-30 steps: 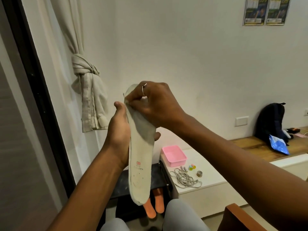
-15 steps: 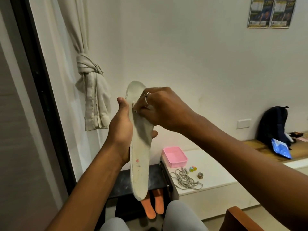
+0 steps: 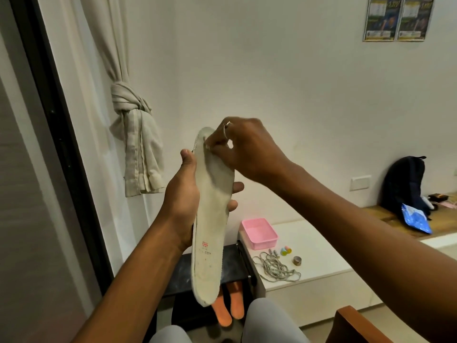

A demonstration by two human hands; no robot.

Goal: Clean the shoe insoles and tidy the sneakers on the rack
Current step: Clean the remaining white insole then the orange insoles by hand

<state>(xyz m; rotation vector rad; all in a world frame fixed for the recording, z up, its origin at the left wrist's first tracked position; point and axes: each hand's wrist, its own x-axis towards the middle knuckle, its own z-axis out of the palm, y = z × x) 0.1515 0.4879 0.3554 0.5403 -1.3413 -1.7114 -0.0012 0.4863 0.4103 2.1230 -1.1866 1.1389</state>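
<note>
Left hand (image 3: 183,194) fingers wrap the long, off-white fabric insole (image 3: 210,226); right hand (image 3: 247,149) fingers pinch its rounded toe.

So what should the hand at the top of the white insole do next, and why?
Probably slide down and pick at the next patch. The right hand pinches at the white insole near its toe end, the left hand grips its middle and holds it upright, and greyish marks show lower down.
</note>
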